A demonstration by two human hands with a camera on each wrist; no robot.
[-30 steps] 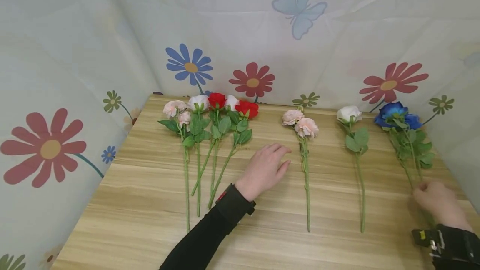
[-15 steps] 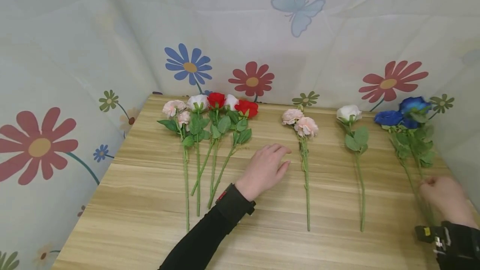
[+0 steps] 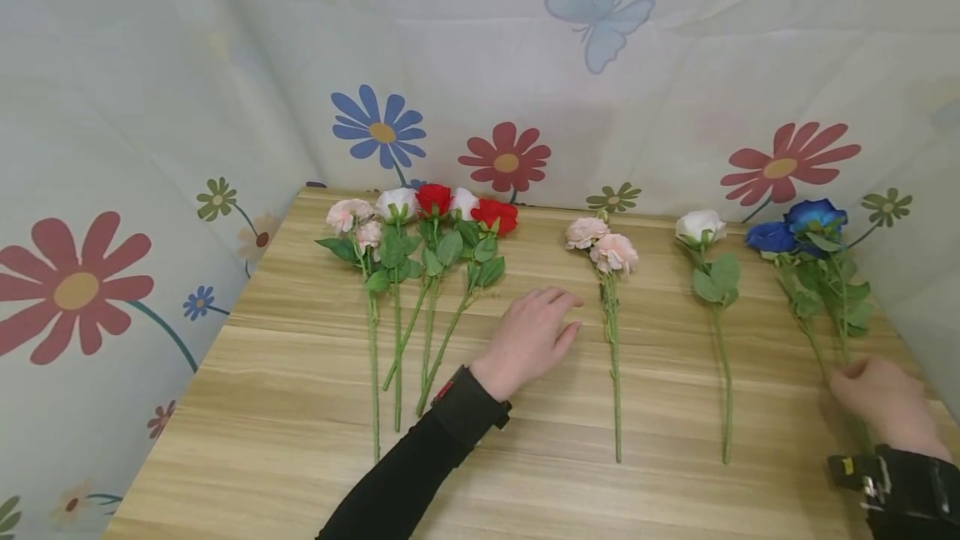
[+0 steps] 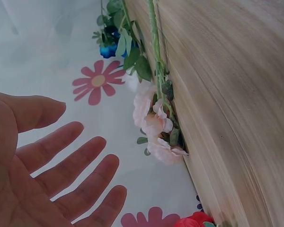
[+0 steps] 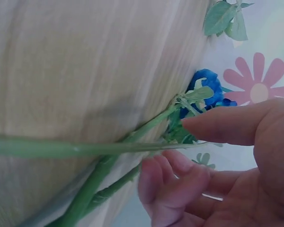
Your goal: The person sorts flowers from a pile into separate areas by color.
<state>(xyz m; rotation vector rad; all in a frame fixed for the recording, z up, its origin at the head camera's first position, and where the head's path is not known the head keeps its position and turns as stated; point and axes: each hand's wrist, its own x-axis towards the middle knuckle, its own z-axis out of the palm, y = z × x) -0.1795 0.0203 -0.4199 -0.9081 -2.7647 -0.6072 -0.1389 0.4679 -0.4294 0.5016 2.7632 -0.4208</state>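
Note:
At the right of the head view, my right hand (image 3: 885, 402) pinches the green stem (image 5: 85, 149) of a blue rose (image 3: 816, 215) between thumb and fingers. Its bloom overlaps another blue rose (image 3: 770, 237) lying at the table's back right, and in the right wrist view other stems cross beneath the pinched one. My left hand (image 3: 528, 340) is held over the middle of the table with fingers spread and nothing in it. Nearest to it are pink flowers (image 3: 613, 253) on one long stem, just to its right.
A white rose (image 3: 700, 227) lies between the pink flowers and the blue ones. Left of my left hand, pink, white and red roses (image 3: 495, 217) lie side by side, some stems crossing. A printed cloth (image 3: 450, 48) hangs behind the wooden table (image 3: 285, 407).
The blue rose in my right hand first swung up and to the right, uncovering the other blue bloom, then came back slightly left. My left hand has stayed still.

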